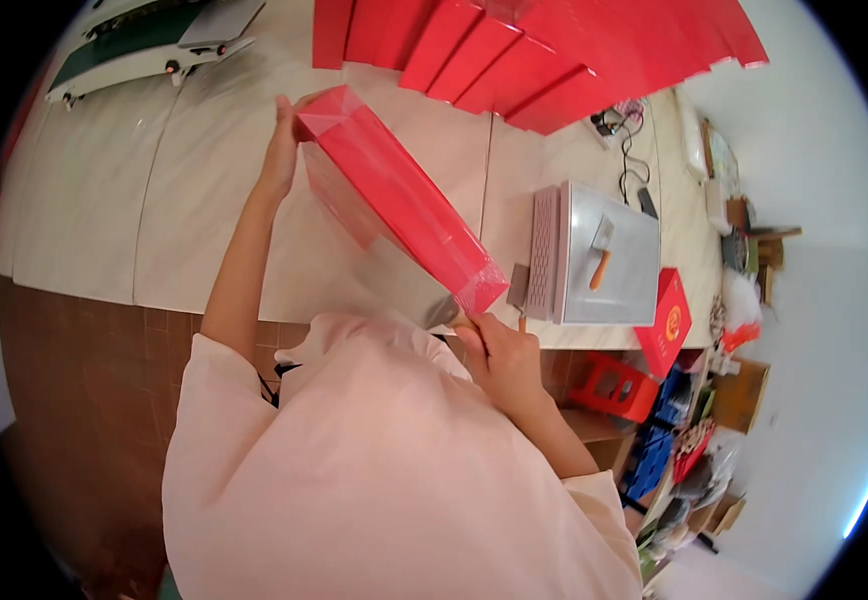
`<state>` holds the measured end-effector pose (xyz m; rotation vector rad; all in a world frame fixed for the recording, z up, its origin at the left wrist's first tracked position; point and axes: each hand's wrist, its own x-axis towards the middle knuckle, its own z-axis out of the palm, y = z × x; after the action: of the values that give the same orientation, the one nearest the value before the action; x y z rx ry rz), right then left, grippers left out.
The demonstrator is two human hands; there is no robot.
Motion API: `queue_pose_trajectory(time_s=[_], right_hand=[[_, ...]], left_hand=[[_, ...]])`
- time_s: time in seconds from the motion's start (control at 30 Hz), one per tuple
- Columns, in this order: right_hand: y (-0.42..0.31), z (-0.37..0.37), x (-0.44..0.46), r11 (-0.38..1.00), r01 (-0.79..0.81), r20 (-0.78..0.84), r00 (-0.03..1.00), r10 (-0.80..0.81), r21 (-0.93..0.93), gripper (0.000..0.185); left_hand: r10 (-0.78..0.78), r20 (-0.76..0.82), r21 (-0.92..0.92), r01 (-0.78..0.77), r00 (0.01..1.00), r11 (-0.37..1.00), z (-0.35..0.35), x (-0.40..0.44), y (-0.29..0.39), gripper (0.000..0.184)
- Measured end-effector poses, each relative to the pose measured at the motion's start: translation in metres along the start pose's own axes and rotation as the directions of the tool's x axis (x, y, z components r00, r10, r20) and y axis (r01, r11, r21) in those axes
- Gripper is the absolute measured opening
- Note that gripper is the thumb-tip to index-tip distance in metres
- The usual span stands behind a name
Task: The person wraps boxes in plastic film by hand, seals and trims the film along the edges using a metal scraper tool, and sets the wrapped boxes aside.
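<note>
The red box [409, 200] in clear film is held slantwise at the centre of the frame, above the pale table [224, 190]. The left hand [282, 145], upper left of centre, grips its upper end. The right hand [509, 362], right of centre and below the box's lower end, is closed on a scraper [441, 312], blade pointing left. Red boxes [514, 60] stand in a row at top centre; a second scraper [601, 255] lies on the metal-topped unit [626, 285] at right.

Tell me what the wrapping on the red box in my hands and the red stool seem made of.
Wrapping: probably glossy plastic film, being see-through with shiny creases. Red stool: likely smooth moulded plastic, judging by its even colour and cut-out.
</note>
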<state>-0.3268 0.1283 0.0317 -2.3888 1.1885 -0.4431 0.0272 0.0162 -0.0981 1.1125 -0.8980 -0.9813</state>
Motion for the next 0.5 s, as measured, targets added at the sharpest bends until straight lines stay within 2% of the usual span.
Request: queue_pose_trajectory(time_s=[0.07, 0.13, 0.2, 0.27, 0.3, 0.37, 0.43, 0.5], right_hand=[[-0.001, 0.008, 0.015, 0.998, 0.044, 0.010, 0.999, -0.044, -0.037, 0.015], [-0.002, 0.008, 0.024, 0.989, 0.012, -0.025, 1.000, -0.016, -0.147, 0.016], [-0.005, 0.006, 0.033, 0.978, -0.004, -0.031, 1.000, -0.002, -0.210, 0.018], [-0.007, 0.006, 0.039, 0.964, -0.037, -0.050, 0.998, 0.025, -0.262, 0.020], [-0.007, 0.007, 0.041, 0.950, -0.063, -0.057, 0.997, 0.048, -0.305, 0.023], [-0.009, 0.007, 0.046, 0.932, -0.098, -0.067, 0.995, 0.079, -0.348, 0.025], [-0.013, 0.005, 0.052, 0.920, -0.177, -0.086, 0.984, 0.157, -0.348, 0.027], [-0.011, 0.004, 0.050, 0.906, -0.194, -0.098, 0.981, 0.169, -0.376, 0.028]], left_hand=[[0.015, -0.037, 0.020, -0.014, 0.999, 1.000, 0.001, 0.007, -0.003, 0.087], [-0.018, 0.023, -0.091, 0.020, 1.000, 0.996, 0.004, 0.012, -0.004, 0.091], [-0.063, 0.013, -0.073, 0.063, 0.998, 0.995, 0.005, 0.015, -0.003, 0.094], [0.053, -0.003, -0.006, -0.053, 0.999, 0.999, 0.012, 0.016, 0.005, 0.095], [0.052, -0.004, -0.011, -0.052, 0.999, 0.999, 0.012, 0.019, 0.002, 0.095], [0.127, 0.031, -0.108, -0.123, 0.991, 0.986, 0.013, 0.026, -0.007, 0.096], [0.123, -0.009, -0.135, -0.123, 0.992, 0.983, 0.016, 0.027, -0.009, 0.095], [0.117, -0.050, -0.160, -0.124, 0.992, 0.979, 0.018, 0.027, -0.011, 0.095]])
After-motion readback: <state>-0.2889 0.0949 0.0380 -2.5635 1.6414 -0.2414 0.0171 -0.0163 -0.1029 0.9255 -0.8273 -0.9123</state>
